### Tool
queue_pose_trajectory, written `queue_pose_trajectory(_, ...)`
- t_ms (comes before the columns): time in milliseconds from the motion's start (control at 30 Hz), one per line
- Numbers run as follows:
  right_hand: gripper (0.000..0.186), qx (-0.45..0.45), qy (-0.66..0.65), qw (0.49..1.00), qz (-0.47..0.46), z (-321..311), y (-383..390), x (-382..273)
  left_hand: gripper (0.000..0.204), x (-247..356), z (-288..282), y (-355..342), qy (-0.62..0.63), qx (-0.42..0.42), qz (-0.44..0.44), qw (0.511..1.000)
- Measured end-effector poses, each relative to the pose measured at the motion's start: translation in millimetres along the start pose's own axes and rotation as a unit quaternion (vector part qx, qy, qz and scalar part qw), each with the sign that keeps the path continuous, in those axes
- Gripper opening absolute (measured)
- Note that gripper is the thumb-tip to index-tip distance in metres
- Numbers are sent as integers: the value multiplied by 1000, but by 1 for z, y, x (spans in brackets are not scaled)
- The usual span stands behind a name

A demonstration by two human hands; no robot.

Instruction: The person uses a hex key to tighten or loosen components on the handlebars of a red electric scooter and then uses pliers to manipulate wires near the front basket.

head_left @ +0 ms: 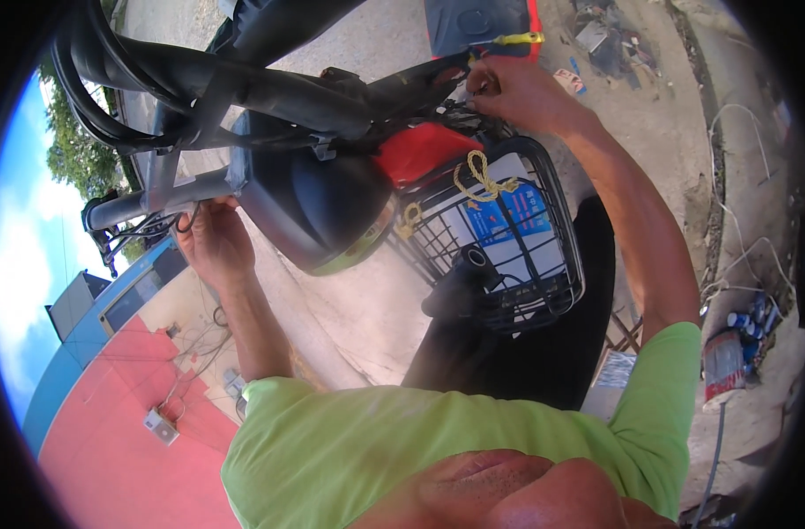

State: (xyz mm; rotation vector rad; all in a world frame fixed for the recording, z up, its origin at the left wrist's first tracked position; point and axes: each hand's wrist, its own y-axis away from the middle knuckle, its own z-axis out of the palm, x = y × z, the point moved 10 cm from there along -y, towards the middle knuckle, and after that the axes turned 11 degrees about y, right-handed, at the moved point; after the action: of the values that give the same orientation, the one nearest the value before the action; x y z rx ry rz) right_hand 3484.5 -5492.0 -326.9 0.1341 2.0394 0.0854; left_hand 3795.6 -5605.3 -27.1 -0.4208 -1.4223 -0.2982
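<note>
A two-wheeler with black tubes and a dark rounded shell [319, 189] fills the upper middle. My left hand [217, 245] is raised below its grey handlebar tube [186, 196]. The fingers are closed round a thin black cable [191, 216], beside more cables at the bar's end. My right hand [521, 95] is at the far end of the black frame, next to dark wiring [473, 119]. Its fingertips are pinched together, and what they hold is hidden. Just beyond them is a screwdriver [519, 38] with a yellow handle, apart from the palm.
A black wire basket [572, 256] with a blue-and-white package [508, 216] and yellow rope [484, 181] sits between my arms. A red panel [424, 152] adjoins it. Beyond my right hand lies a black-and-red case [447, 22]. Cans and a bucket [724, 366] stand at the right.
</note>
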Motion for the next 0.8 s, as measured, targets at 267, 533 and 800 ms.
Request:
queue_pose_trajectory(267,27,25,134,985,-107,21,-20,-29,11,-1,2,-3,4,24,24,999)
queue_pose_trajectory(533,16,38,-6,997,-70,-24,22,-34,12,5,-9,-3,-6,11,45,999)
queue_pose_trajectory(800,27,-28,24,999,3,-8,15,-40,17,27,0,-3,-16,23,41,999)
